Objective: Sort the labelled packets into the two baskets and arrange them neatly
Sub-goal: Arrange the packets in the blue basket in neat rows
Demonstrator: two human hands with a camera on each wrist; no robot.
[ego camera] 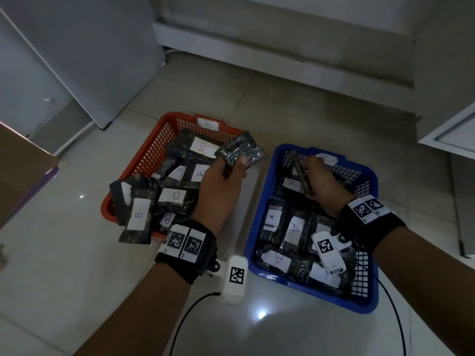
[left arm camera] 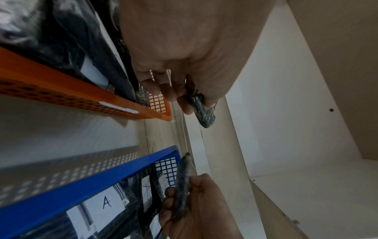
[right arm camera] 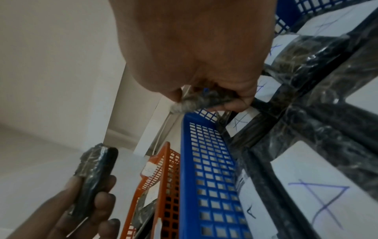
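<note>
Orange basket (ego camera: 144,160) w/ B packets (ego camera: 172,196) on left; left hand (ego camera: 218,186) above its right edge, fingers curled round a dark packet (ego camera: 240,151). Right hand (ego camera: 322,183) pinches a thin packet (ego camera: 302,173) edge-up over blue basket (ego camera: 259,227) of A packets (ego camera: 293,231).

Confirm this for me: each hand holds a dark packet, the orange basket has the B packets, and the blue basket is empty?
Not quite. The blue basket isn't empty: the head view shows several packets labelled A in it. The rest stands.
</note>
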